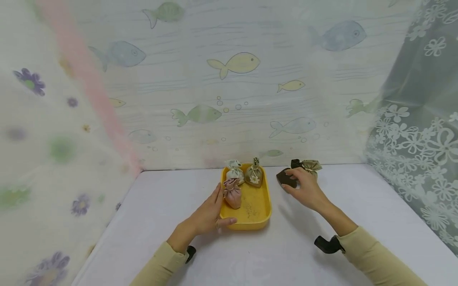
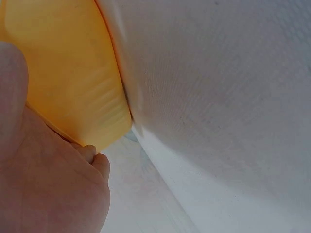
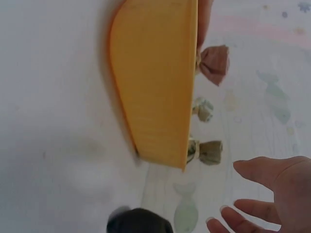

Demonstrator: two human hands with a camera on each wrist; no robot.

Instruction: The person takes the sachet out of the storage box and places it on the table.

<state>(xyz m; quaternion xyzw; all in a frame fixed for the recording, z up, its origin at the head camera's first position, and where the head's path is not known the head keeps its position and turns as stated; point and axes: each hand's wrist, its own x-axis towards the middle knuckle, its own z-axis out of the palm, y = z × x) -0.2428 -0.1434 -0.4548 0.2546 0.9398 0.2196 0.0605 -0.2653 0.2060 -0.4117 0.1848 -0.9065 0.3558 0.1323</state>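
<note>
My left hand (image 1: 207,212) holds the near left corner of a yellow tray (image 1: 250,225), its thumb at the front rim and fingers along the left side. In the tray sit a pink sachet (image 1: 233,196), a whitish sachet (image 1: 235,172) and an olive sachet with a flower (image 1: 254,176). To the right of the tray, my right hand (image 1: 307,190) hovers over a dark brown sachet (image 1: 284,177). The right wrist view shows its fingers (image 3: 257,211) spread, gripping nothing. A khaki sachet (image 1: 312,166) is partly hidden behind that hand.
The white table (image 1: 243,258) meets a fish-patterned curtain (image 1: 232,91) behind the tray. Flowered sheets hang at the left and right sides. Black wrist mounts (image 1: 327,244) stick out from the sleeves.
</note>
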